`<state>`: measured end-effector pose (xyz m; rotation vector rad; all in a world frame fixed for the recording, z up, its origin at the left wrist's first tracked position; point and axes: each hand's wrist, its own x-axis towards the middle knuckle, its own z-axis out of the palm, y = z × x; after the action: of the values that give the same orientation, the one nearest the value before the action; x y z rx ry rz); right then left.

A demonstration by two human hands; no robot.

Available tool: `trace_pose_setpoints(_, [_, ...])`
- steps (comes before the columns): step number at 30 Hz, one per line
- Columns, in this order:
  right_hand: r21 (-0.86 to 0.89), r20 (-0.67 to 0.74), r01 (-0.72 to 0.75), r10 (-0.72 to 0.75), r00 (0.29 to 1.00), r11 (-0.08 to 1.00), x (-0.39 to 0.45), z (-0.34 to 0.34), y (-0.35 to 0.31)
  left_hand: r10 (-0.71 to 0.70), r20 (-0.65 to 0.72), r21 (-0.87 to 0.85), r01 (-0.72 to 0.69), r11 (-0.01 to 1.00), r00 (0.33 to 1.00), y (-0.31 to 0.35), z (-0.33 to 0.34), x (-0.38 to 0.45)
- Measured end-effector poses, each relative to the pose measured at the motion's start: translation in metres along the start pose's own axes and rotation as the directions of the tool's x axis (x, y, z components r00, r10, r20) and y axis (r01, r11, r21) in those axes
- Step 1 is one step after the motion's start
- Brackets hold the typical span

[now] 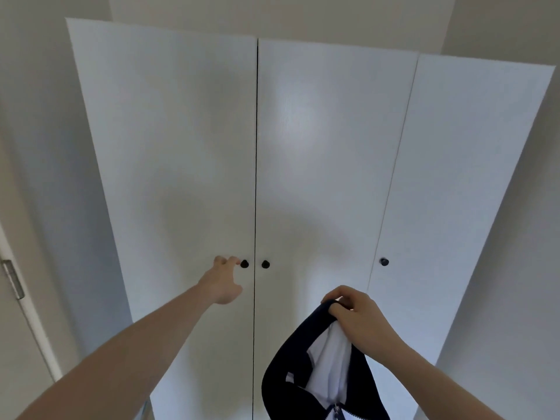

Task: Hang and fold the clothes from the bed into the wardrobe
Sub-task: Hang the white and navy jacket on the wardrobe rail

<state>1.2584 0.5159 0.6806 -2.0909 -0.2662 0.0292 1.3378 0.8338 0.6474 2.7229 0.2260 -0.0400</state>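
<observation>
We face the white wardrobe (333,147), all doors shut. Our left hand (222,283) reaches, fingers loosely spread, for the left black knob (244,264); our right hand (360,316) grips a navy-and-white zip jacket (291,368). Nothing looks hung yet; opening comes first.

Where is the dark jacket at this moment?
The dark jacket hangs from the right hand, low and right in the head view, before the closed middle wardrobe door.

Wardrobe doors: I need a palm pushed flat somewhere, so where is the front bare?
Bare: everything above the three knobs, and the right door beside its knob. Crowded: the centre seam, where the left hand reaches the left knob, and the jacket below.
</observation>
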Motion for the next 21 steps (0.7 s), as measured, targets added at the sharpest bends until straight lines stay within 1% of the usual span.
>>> trace_pose_setpoints(5, [-0.006, 0.052, 0.035, -0.035, 0.998, 0.999, 0.064, 0.011, 0.011, -0.021, 0.047, 0.041, 0.019, 0.999, 0.999, 0.001, 0.012, 0.047])
trace_pose_setpoints(9, [-0.021, 0.123, 0.101, -0.098, 0.988, 0.995, 0.115, 0.02, 0.024, 0.002, 0.071, 0.027, -0.003, 1.0, 0.997, 0.0, 0.027, 0.076])
trace_pose_setpoints(11, [-0.067, 0.173, 0.145, -0.131, 0.976, 0.987, 0.139, 0.027, 0.032, 0.011, 0.065, -0.005, -0.011, 1.0, 0.998, -0.003, 0.035, 0.085])
trace_pose_setpoints(15, [-0.199, 0.281, 0.225, -0.165, 0.946, 0.954, 0.181, 0.044, 0.045, -0.011, -0.023, -0.095, 0.009, 0.995, 1.0, -0.007, 0.046, 0.094])
trace_pose_setpoints(21, [-0.312, 0.39, 0.297, -0.163, 0.906, 0.903, 0.229, 0.077, 0.058, -0.051, -0.153, -0.11, 0.034, 0.993, 0.987, -0.01, 0.056, 0.078])
